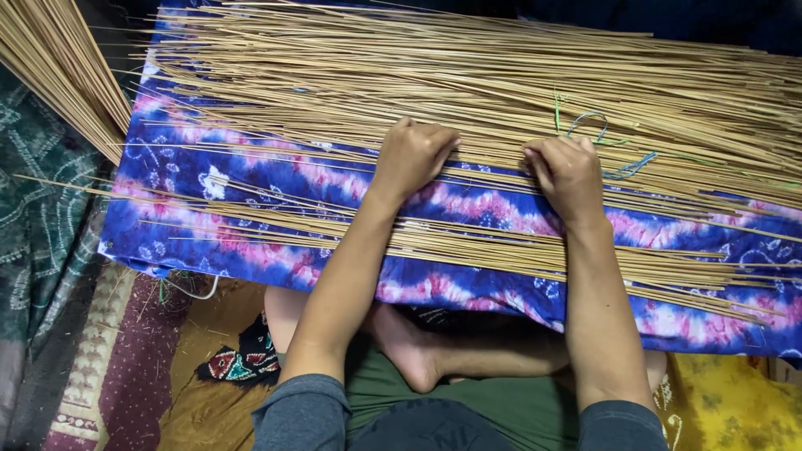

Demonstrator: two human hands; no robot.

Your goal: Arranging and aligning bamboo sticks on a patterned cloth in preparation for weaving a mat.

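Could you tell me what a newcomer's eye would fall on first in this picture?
First, the thick sheet of thin tan reeds spread across the top, lying on a vivid blue, pink and white tie-dye cloth. In the middle, the left hand and the right hand press curled fingers on the reeds. Loose green and blue threads lie beside the right hand.

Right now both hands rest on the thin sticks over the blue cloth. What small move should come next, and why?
Probably draw a few sticks from the big bundle toward the nearer row. The left hand and right hand both press, fingers curled, at the bundle's near edge, and bare cloth separates the two groups.
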